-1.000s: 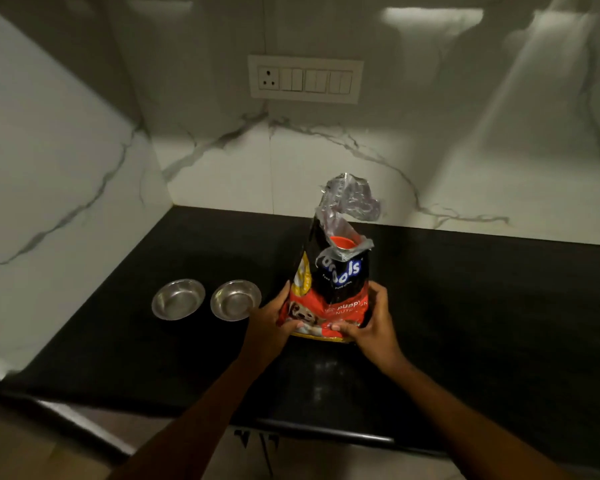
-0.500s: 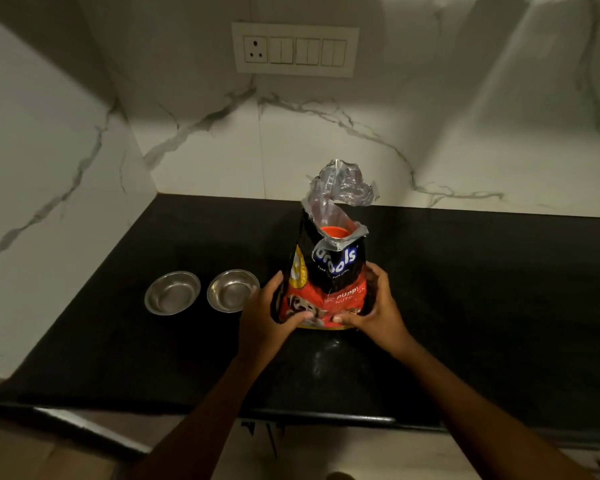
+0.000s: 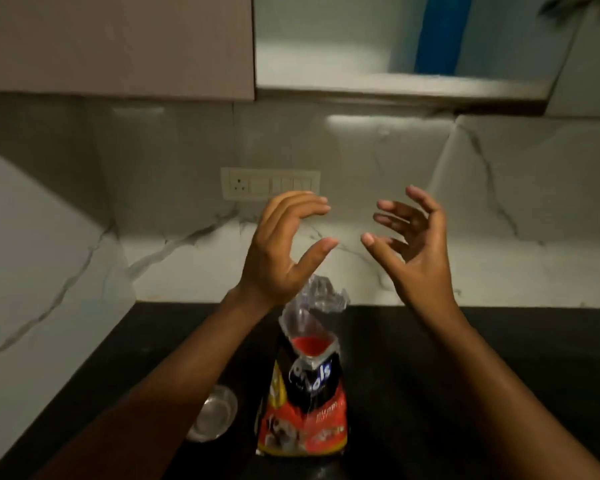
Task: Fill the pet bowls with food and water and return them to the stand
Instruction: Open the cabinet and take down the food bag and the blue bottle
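A black and red pet food bag (image 3: 305, 403) stands upright on the black counter (image 3: 430, 375), its crumpled silver top open. Both my hands are raised in the air above the bag and hold nothing. My left hand (image 3: 281, 247) has its fingers spread and loosely bent, thumb pointing right. Facing it, my right hand (image 3: 413, 244) is spread the same way. One steel bowl (image 3: 213, 417) shows on the counter just left of the bag, partly hidden by my left forearm. The second bowl is hidden.
A marble backsplash with a switch and socket plate (image 3: 271, 183) runs behind the counter. A wall cabinet (image 3: 118, 46) hangs above at the left. A marble side wall (image 3: 32, 271) closes the counter's left end.
Both hands let go of the bag's base and rose above it, fingers spread. The camera tilted upward, so the cabinet came into view and the bowls slid low.
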`<state>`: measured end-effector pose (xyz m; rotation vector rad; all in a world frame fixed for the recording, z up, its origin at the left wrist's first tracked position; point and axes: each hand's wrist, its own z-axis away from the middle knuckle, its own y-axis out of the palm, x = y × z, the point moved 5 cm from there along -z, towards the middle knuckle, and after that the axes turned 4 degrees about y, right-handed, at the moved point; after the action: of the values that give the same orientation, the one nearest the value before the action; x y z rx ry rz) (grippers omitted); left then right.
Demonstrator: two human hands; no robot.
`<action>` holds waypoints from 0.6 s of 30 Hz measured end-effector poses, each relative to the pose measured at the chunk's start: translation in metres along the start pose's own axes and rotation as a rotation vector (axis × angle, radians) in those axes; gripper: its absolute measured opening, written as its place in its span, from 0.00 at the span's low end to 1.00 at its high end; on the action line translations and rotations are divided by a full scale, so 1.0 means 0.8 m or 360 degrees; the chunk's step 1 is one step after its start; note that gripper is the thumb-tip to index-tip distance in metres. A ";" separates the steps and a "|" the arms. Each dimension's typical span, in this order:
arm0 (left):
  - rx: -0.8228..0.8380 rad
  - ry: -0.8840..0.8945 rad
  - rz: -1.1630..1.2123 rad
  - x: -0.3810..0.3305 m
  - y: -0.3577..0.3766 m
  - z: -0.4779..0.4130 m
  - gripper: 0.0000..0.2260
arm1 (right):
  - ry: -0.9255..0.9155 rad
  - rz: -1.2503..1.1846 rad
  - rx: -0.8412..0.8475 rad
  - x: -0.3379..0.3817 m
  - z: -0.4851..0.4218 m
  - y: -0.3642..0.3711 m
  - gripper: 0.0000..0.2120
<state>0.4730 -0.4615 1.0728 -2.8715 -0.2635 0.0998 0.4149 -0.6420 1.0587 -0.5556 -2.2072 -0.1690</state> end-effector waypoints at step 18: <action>0.0209 -0.0384 0.0282 0.052 0.137 -0.410 0.05 | -0.0037 0.0520 -0.0137 0.137 -0.368 -0.102 0.31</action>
<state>0.5619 -0.6388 1.3594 -2.7441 -0.0438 0.4803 0.5245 -0.7676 1.3371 -0.9599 -2.1042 -0.0848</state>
